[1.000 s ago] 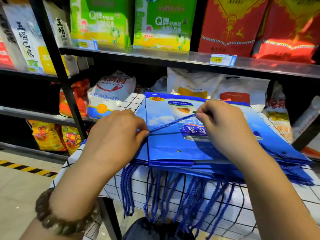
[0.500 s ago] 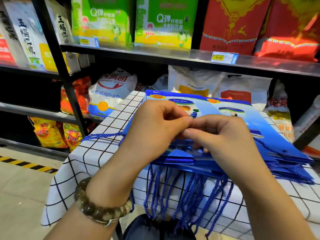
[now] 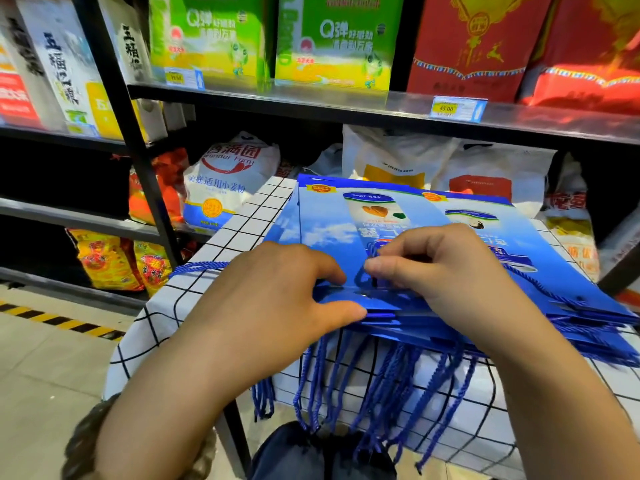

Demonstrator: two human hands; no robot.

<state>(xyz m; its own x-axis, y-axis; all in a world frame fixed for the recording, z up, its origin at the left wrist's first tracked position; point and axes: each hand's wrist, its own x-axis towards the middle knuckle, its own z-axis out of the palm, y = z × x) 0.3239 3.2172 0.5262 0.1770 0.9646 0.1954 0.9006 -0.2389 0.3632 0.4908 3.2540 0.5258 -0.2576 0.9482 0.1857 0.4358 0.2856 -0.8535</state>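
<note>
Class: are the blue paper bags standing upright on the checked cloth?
No, the blue paper bags lie flat in a stack on the checked cloth.

Two bare hands, left hand (image 3: 277, 299) and right hand (image 3: 446, 282), ungloved. Bare forearms (image 3: 173, 393) reaching to the lower edge of the view, uncovered all the way. On the left wrist, a bracelet (image 3: 83, 441) of round brownish beads strung close together, blurred in the bottom corner and partly hidden behind the arm. Low in the middle, dark blue-black clothing (image 3: 311, 455), softly creased. Kind of garment impossible to tell from so small a patch.
</note>
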